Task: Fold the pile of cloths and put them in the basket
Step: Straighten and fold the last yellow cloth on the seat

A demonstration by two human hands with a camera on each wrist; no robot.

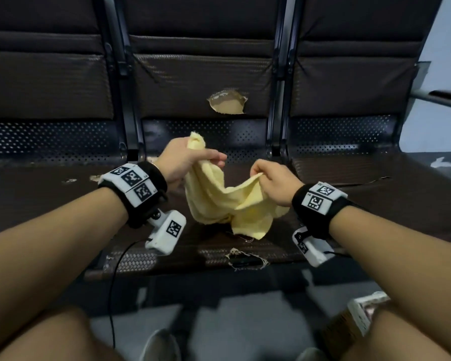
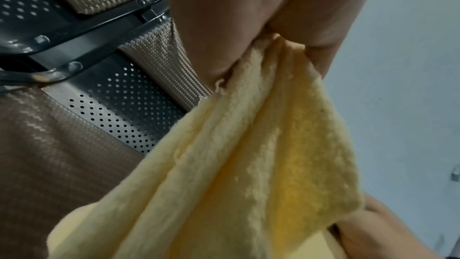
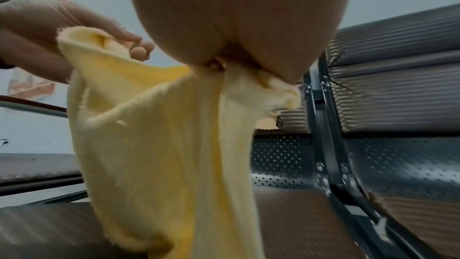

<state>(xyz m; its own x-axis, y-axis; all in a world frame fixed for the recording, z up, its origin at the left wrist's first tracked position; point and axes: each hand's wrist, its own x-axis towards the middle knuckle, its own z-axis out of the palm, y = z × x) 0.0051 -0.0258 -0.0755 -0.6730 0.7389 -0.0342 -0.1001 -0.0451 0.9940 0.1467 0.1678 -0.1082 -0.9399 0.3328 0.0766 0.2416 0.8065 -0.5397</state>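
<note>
- Bench seat: the landmark. The yellow cloth hangs above its middle, lowest fold touching or just clearing the padding; which of the two cannot be determined.
- Yellow cloth: its long axis runs between the two hands, sagging midway. No basket is identifiable in any view.
- Left hand: clamped on a bunched corner, farther from the seat's front edge.
- Right hand: pinches the opposite edge, nearer the front edge.
- Right wrist view alone shows the left fingers curled around the hem.
</note>
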